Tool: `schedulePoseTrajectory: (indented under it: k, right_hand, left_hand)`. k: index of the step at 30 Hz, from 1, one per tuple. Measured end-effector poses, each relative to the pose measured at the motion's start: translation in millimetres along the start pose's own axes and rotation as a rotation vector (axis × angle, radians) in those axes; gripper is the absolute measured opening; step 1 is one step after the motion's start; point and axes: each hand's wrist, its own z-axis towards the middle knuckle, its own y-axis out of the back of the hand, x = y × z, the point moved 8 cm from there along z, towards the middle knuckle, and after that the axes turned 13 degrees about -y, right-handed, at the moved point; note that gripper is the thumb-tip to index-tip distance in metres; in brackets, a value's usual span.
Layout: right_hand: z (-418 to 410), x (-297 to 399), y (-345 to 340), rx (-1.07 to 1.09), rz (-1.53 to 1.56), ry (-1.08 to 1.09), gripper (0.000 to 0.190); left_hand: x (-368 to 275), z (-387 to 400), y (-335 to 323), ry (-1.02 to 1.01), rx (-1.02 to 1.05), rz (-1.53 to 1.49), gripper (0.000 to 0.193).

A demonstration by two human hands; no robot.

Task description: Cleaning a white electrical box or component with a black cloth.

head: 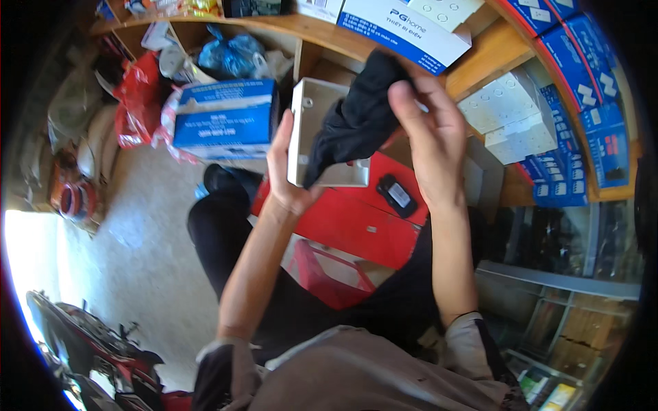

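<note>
My left hand grips the left side of a shallow white plastic box, its hollow inside turned up towards me. A bunched black cloth hangs across the box and hides much of its inside. The upper part of this cloth is in my right hand, thumb on top, to the right of the box. Below both hands is a red low table or stool top. On it lies a small black object with a white label, near my right wrist.
Wooden shelving curves around the front and right, holding a PGhome carton, white boxes and blue boxes. A blue carton and red plastic bag are front left. A motorcycle stands behind left; a glass cabinet is right.
</note>
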Motion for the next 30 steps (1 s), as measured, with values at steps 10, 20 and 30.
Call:
schedulePoseTrajectory:
  k: [10, 20, 30]
  right_hand:
    - [-23.4, -14.9, -42.2, 0.193, -0.635, 0.358, 0.069]
    - [-15.1, -32.3, -47.9, 0.116, -0.805, 0.264, 0.038]
    - [49.7, -72.4, -19.3, 0.081, -0.601, -0.031, 0.020]
  left_hand:
    - [2.7, -0.9, -8.9, -0.041, 0.032, -0.171, 0.060]
    - [14.7, 4.5, 2.7, 0.047, 0.005, -0.047, 0.053]
    - [13.4, 46.8, 18.1, 0.027, -0.046, 0.057, 0.045]
